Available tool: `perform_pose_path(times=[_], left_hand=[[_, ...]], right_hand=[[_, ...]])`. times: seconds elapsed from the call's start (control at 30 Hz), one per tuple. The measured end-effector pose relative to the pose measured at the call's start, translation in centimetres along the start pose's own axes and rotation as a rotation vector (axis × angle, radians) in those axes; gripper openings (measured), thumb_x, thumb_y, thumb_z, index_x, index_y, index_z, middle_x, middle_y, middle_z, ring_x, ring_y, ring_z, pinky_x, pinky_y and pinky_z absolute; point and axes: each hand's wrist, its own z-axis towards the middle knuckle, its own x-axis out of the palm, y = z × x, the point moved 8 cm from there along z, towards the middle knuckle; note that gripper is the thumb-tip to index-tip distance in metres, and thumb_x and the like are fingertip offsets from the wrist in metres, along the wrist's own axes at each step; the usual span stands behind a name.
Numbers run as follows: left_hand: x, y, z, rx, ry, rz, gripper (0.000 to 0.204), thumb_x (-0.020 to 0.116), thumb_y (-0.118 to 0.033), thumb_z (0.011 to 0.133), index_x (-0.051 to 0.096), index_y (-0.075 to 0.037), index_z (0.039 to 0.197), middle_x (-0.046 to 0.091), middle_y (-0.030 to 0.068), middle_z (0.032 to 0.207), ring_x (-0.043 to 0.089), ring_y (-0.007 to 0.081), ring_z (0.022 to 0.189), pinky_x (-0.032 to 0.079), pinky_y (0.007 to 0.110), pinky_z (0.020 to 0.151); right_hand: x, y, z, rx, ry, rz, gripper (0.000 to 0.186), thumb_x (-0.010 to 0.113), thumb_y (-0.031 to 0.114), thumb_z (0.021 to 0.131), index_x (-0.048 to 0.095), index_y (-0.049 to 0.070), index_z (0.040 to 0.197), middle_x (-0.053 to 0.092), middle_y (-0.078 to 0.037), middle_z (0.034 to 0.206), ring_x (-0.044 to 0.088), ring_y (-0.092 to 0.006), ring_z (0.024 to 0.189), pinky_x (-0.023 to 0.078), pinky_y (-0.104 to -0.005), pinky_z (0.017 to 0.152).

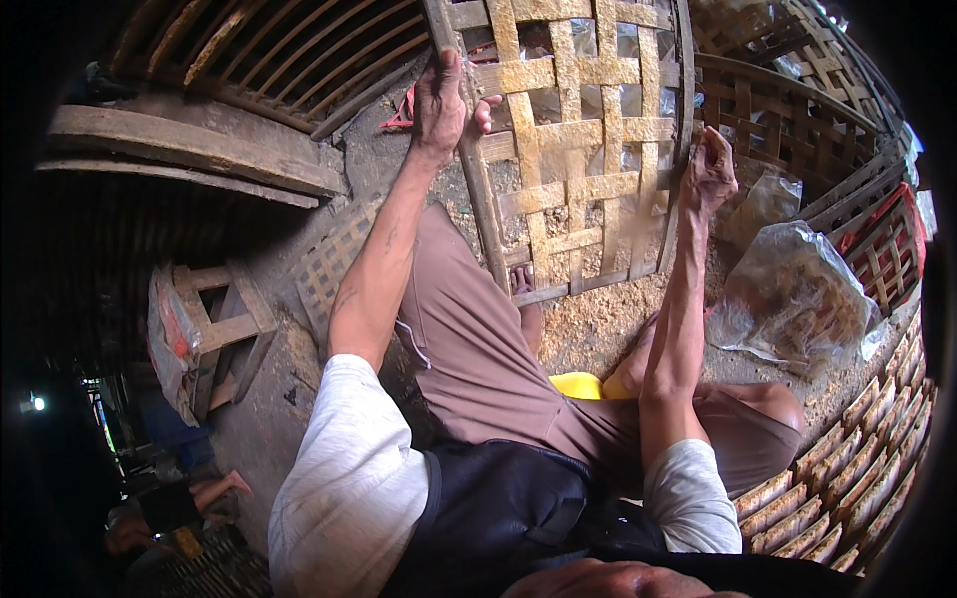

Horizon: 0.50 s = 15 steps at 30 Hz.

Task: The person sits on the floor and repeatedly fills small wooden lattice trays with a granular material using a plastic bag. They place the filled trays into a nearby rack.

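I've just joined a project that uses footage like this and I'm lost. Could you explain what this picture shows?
There's no machine here: you see a person's two bare hands. The picture comes from a wide fisheye camera worn on the head, looking down, so straight edges bend near the rim.

The left hand grips one side rail of a woven lattice panel set in a wooden frame. The right hand is curled at the opposite rail; how firmly it holds is hard to tell.

Crumbly tan bits cover the ground below the panel. A clear plastic bag lies to the right, and a small wooden stool-like piece is on the left.
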Motion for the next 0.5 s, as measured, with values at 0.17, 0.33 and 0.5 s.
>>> perform_pose_path(times=[0.17, 0.33, 0.5], left_hand=[[0.5, 0.6, -0.1, -0.041, -0.004, -0.024, 0.051, 0.043, -0.059, 0.095, 0.049, -0.010, 0.106, 0.057, 0.0059, 0.072, 0.060, 0.0173, 0.050, 0.058, 0.032, 0.047], [1.2, 0.1, -0.1, -0.058, 0.019, 0.010, 0.060, 0.042, -0.065, 0.092, 0.048, -0.008, 0.110, 0.058, 0.0097, 0.074, 0.060, 0.0175, 0.052, 0.055, 0.031, 0.046], [3.0, -0.4, -0.8, -0.043, 0.025, 0.076, 0.075, 0.042, -0.072, 0.088, 0.047, -0.002, 0.114, 0.062, 0.0162, 0.076, 0.057, 0.0156, 0.051, 0.051, 0.029, 0.045]], right_hand=[[-1.1, 1.4, 0.3, 0.017, 0.023, -0.396, 0.033, 0.059, 0.001, 0.085, 0.062, 0.007, 0.117, 0.071, -0.012, 0.104, 0.067, -0.0236, 0.095, 0.052, -0.0378, 0.089], [1.5, 7.9, 2.2, -0.245, 0.107, -0.276, 0.057, 0.065, 0.002, 0.082, 0.048, 0.013, 0.135, 0.069, -0.012, 0.107, 0.062, -0.0253, 0.099, 0.048, -0.0416, 0.093], [7.7, 17.3, -0.4, -0.173, 0.445, 0.304, 0.054, 0.073, 0.005, 0.083, 0.048, 0.010, 0.130, 0.070, -0.012, 0.105, 0.069, -0.0226, 0.092, 0.061, -0.0321, 0.076]])
